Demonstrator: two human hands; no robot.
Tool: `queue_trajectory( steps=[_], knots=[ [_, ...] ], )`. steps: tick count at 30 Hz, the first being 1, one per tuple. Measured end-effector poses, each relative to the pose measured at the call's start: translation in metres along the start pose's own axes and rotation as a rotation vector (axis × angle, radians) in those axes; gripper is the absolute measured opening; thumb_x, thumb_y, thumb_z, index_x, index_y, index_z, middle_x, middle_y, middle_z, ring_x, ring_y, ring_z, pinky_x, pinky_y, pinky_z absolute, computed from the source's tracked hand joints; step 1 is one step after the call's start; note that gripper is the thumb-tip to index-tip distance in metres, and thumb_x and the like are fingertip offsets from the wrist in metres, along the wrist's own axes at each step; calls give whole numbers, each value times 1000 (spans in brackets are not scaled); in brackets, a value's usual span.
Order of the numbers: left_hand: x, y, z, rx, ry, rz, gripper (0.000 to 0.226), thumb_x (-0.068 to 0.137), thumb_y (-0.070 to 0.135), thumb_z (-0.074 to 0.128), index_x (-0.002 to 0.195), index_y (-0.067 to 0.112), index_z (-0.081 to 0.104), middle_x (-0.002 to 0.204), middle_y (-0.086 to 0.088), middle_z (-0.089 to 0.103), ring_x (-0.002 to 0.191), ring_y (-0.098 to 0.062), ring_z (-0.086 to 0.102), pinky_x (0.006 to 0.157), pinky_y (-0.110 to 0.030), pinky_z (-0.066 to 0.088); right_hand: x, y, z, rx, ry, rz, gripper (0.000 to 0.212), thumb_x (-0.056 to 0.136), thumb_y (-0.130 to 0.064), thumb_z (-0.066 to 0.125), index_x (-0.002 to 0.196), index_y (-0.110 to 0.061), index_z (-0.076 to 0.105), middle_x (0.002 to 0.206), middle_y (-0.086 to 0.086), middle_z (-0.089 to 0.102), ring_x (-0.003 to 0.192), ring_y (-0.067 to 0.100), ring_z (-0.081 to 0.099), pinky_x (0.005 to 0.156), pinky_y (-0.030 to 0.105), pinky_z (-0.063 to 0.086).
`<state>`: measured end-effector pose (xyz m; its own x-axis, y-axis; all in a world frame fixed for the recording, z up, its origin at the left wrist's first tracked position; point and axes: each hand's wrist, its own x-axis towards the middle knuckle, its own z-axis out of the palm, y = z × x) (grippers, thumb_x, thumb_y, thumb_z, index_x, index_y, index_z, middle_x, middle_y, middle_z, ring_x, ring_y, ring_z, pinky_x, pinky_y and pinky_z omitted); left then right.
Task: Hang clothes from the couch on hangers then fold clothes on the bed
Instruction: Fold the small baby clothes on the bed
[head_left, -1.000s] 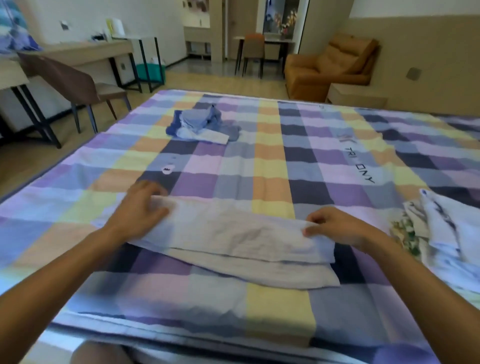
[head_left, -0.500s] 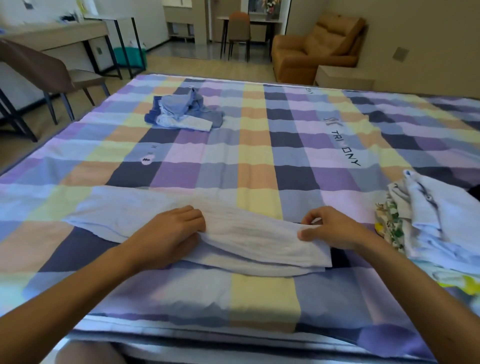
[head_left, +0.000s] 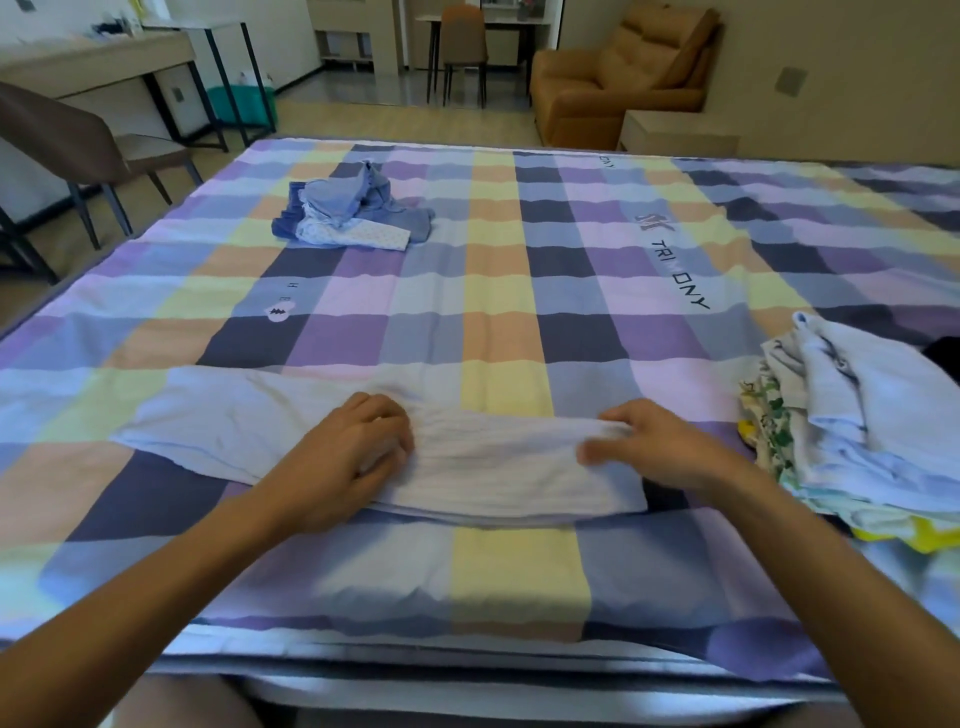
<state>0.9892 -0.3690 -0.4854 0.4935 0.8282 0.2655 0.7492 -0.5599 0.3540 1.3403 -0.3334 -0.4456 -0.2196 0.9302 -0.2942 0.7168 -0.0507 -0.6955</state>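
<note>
A long pale white garment lies stretched left to right on the checked bed sheet, near the bed's front edge. On the garment's middle sits my left hand, its fingers curled into the cloth. My right hand grips the garment's right end, with the cloth bunched under its fingers, which are blurred. The garment's left part lies flat and uncovered.
A crumpled blue pile of clothes lies at the far left of the bed. A stack of pale and printed clothes sits at the right edge. Beyond the bed stand a brown couch, a low side table and a chair.
My left hand has slid right along the garment from its left end to its middle and curled its fingers. My right hand has stayed at the right end.
</note>
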Motion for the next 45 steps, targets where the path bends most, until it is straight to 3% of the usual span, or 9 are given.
queue_trajectory(
  steps=[6, 12, 17, 22, 27, 32, 36, 40, 45],
  knots=[
    [35, 42, 23, 14, -19, -85, 50, 92, 51, 45, 130, 20, 56, 139, -4, 50, 127, -29, 47, 104, -49, 42, 8, 11, -44, 335, 295, 137, 25, 78, -21, 84, 97, -11, 70, 94, 9, 75, 84, 24, 70, 71, 31, 54],
    [28, 77, 56, 168, -401, -129, 78, 95, 71, 17, 161, 34, -3, 165, 9, -22, 151, -13, -27, 124, -43, -15, 5, 27, -35, 378, 322, 274, 22, 83, -25, 80, 100, -14, 69, 97, 11, 73, 87, 26, 67, 69, 36, 55],
    [27, 76, 26, -480, -105, -350, 68, 97, 67, 35, 151, 26, 43, 156, 10, 42, 142, 0, 34, 123, -32, 22, 10, -39, -33, 379, 270, 98, 23, 86, -20, 76, 106, -13, 72, 102, 11, 75, 95, 26, 72, 83, 42, 60],
    [42, 66, -7, -1194, 201, -749, 52, 103, 57, 33, 134, 21, 56, 122, -2, 70, 109, -22, 69, 97, -39, 53, -1, -121, 10, 471, -90, -122, 24, 96, -27, 68, 111, -8, 69, 99, 10, 74, 90, 25, 74, 73, 33, 62],
    [35, 42, 3, -696, 277, -806, 57, 91, 28, 73, 142, 23, 47, 136, 2, 53, 119, -15, 50, 102, -27, 42, 10, -115, 58, 398, -56, -98, 22, 100, -28, 62, 113, -11, 68, 116, 16, 69, 100, 25, 73, 84, 38, 62],
    [47, 16, 0, -458, 285, -718, 60, 87, 15, 72, 141, 20, 46, 130, -3, 56, 120, -26, 55, 98, -32, 46, 19, -83, 57, 190, 173, -90, 16, 96, -30, 65, 109, -21, 67, 106, 3, 70, 90, 14, 68, 83, 37, 59],
    [39, 19, 10, 201, 215, -519, 67, 84, 13, 70, 145, 17, 43, 138, -11, 49, 121, -34, 47, 94, -45, 45, 22, -63, 59, -107, 157, -3, 46, 92, -39, 67, 130, -21, 49, 108, 4, 65, 92, 20, 64, 80, 38, 53],
    [14, 18, 37, 214, 202, -284, 32, 88, 25, 58, 118, 16, 64, 121, -6, 57, 109, -32, 54, 82, -42, 44, 26, -59, 71, 34, 142, 32, 73, 88, -43, 72, 147, -22, 33, 122, 10, 65, 105, 29, 66, 92, 46, 55],
    [6, 18, 38, 62, 154, -330, 51, 95, 49, 33, 119, 17, 64, 126, -1, 56, 115, -23, 51, 92, -40, 43, 30, -60, 77, 248, 173, 79, 69, 84, -20, 77, 140, -23, 38, 118, 8, 65, 99, 23, 67, 86, 47, 58]
  ],
)
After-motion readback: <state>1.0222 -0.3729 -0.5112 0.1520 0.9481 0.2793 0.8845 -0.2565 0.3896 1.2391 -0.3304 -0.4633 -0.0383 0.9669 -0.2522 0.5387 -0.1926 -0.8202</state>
